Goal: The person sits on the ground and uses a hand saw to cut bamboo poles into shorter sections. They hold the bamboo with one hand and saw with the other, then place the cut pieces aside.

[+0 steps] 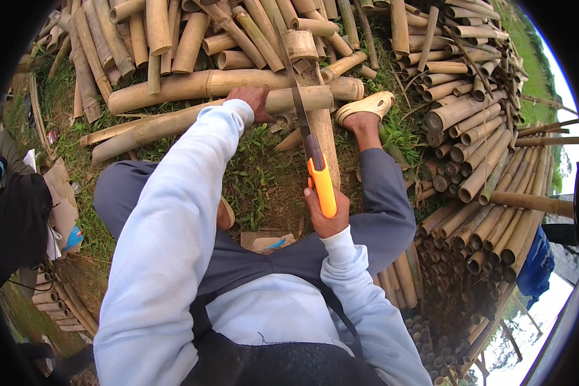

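Observation:
My left hand point(254, 103) is closed around a bamboo pole point(164, 125) that lies crosswise in front of me. In my right hand point(329, 212) is the orange handle of a hand saw point(320, 180). Its long, narrow blade points away from me and crosses the pole just right of my left hand, near the pole's right end. How deep the blade sits in the bamboo cannot be made out. A thick bamboo length point(323, 145) runs lengthwise beneath the pole, by my right foot. Just beyond lies another thick bamboo pole point(186, 90).
Loose cut bamboo pieces point(190, 42) are heaped at the far side. Stacked bamboo point(469, 122) rises on the right, above more bamboo point(495, 235) on a rack. My foot in a cream clog point(370, 106) stands near the saw. Cardboard point(61, 202) lies at the left.

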The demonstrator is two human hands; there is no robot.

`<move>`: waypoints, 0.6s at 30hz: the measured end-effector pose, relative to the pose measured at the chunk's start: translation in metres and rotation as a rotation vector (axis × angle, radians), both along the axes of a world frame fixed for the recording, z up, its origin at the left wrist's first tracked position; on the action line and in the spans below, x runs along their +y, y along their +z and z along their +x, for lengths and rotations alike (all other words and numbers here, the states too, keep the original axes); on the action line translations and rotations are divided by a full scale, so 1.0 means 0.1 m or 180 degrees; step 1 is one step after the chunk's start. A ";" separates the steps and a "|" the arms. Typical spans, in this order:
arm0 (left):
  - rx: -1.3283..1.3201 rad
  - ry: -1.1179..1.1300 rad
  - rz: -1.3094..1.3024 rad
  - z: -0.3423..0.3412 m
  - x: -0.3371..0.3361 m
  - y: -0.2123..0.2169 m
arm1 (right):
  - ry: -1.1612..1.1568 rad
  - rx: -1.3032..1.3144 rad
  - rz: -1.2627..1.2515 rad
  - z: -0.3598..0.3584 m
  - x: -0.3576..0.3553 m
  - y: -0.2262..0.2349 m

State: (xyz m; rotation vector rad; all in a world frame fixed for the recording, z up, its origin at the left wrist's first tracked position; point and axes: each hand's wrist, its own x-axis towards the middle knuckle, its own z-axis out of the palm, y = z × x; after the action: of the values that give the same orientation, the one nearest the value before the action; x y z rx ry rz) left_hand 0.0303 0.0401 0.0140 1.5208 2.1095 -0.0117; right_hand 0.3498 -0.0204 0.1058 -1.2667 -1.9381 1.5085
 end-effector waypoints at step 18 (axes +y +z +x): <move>-0.0041 0.0039 -0.0046 0.00 -0.12 -0.01 | 0.0323 -0.0666 0.0146 0.82 -0.57 0.66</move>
State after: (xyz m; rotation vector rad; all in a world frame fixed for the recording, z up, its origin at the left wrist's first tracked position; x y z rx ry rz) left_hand 0.0303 0.0284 0.0130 1.4957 2.1042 -0.0126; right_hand 0.4319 -0.0774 0.1719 -1.3728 -2.1862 1.4180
